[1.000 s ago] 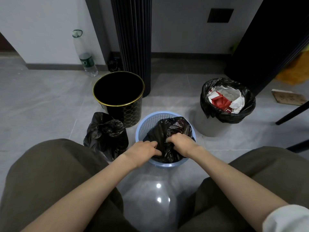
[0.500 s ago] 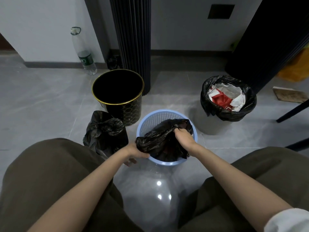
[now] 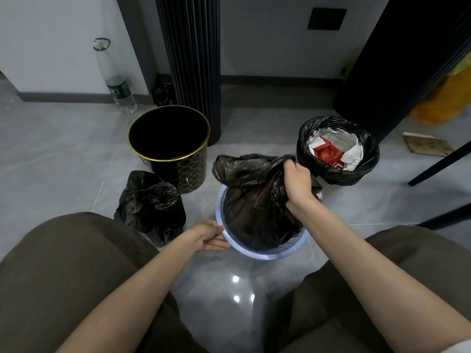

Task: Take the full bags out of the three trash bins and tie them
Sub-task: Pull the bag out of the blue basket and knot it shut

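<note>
My right hand point(image 3: 297, 183) grips the gathered top of a black trash bag point(image 3: 252, 207) and holds it up, partly out of the light blue mesh bin point(image 3: 254, 252) in front of me. My left hand point(image 3: 209, 236) grips the near left rim of that bin. A tied black bag point(image 3: 150, 205) sits on the floor to the left. Behind it stands a black bin with a gold rim point(image 3: 169, 146), with no bag in it. At the right, a third bin point(image 3: 336, 151) has a black liner holding red and white paper waste.
A clear plastic bottle point(image 3: 114, 77) leans at the wall, back left. A black ribbed column point(image 3: 188, 59) rises behind the bins, a dark panel point(image 3: 407, 59) at the right. Black furniture legs point(image 3: 438, 164) and a flat board point(image 3: 428, 146) lie far right. My knees frame the grey tiled floor.
My right hand has lifted the bag's top up and to the right, so the bag now rises out of the blue bin. My left hand let go of the bag and took the bin's rim.
</note>
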Tool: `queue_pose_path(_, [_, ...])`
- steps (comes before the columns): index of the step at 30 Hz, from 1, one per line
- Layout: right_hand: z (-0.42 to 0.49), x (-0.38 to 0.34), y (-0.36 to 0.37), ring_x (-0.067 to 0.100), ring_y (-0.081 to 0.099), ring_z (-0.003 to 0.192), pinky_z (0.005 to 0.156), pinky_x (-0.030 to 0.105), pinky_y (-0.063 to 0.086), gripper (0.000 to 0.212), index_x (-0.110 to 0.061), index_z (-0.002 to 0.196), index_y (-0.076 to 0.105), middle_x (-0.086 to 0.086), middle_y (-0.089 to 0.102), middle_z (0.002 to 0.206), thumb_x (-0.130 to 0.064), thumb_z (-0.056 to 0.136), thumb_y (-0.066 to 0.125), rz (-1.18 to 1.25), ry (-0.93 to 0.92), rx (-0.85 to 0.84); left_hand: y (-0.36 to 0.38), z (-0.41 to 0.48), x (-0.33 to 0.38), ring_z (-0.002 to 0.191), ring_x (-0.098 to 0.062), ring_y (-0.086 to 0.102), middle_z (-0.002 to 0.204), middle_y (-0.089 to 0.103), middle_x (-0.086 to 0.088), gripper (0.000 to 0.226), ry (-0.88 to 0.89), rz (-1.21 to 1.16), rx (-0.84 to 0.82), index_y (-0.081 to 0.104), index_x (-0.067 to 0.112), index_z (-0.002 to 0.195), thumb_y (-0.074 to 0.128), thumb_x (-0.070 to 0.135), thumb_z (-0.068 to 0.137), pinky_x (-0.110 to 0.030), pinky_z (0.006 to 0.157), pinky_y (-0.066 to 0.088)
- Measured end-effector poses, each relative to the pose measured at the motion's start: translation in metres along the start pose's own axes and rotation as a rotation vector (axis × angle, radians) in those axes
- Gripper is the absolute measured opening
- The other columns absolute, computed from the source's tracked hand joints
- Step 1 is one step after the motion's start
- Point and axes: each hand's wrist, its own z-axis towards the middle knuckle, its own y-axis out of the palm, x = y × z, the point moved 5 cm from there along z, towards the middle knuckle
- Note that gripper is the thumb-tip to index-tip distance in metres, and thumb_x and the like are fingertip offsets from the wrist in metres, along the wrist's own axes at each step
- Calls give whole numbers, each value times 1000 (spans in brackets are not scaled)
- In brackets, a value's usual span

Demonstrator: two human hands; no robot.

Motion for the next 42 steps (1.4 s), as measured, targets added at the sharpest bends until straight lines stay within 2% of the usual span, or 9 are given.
queue_pose_path(7, [-2,-55,-26,18,47,73,70,34,41,22,-17,66,48,1,50,72,-20,85,40,233,-96,189,-5,22,24,55,-19,71,68,72,-12,4,78,-191,39,52,11,94,50,13,96,-31,52,59])
queue_pose_path(11, [-14,-70,-35,16,60,88,90,36,49,29,-23,78,59,-6,64,87,-14,92,35,341,-137,299,-1,35,44,55,-20,71,99,66,-14,6,144,-286,47,49,14,91,50,13,96,-33,53,59])
queue_pose_path(17, [-19,-84,-40,11,57,88,99,38,46,28,-26,79,55,-13,60,85,-11,91,36,355,-184,335,8,62,73,60,-21,71,121,60,-17,5,194,-373,61,49,13,93,47,13,97,-36,62,60])
queue_pose_path(22, [13,-75,-49,19,60,97,100,43,47,25,-21,80,57,-2,63,95,-14,91,35,395,-86,355,13,84,110,55,-17,70,125,58,-21,8,227,-423,29,46,9,106,44,11,99,-31,56,59])
queue_pose_path(26, [48,-51,-49,29,60,104,99,46,46,28,-28,73,53,6,65,103,-12,90,36,419,42,440,20,96,146,61,-14,71,131,54,-13,24,259,-551,-77,46,8,123,38,14,101,-27,66,57])
queue_pose_path(28, [61,-36,-45,32,59,106,100,48,45,26,-28,72,52,11,65,110,-14,89,38,407,109,449,21,101,159,76,-17,71,137,51,-11,28,263,-645,-137,47,9,125,39,20,101,-28,79,55])
queue_pose_path(34, [71,-12,-30,33,61,104,98,49,47,26,-24,71,52,9,64,104,-16,92,39,425,248,413,16,106,164,108,-24,60,135,53,-1,37,236,-722,-213,46,15,132,43,27,98,-37,99,45])
queue_pose_path(39, [67,-8,-11,32,62,104,97,49,49,22,-21,77,56,12,64,110,-18,94,41,438,317,272,7,94,155,104,-21,61,130,58,3,36,232,-582,-139,44,21,135,38,28,99,-37,98,43])
queue_pose_path(42, [56,-5,3,29,64,101,93,45,51,22,-17,95,62,11,65,109,-21,96,41,403,362,67,9,76,149,109,-22,57,124,58,2,39,234,-386,-91,42,19,137,41,26,99,-35,94,43])
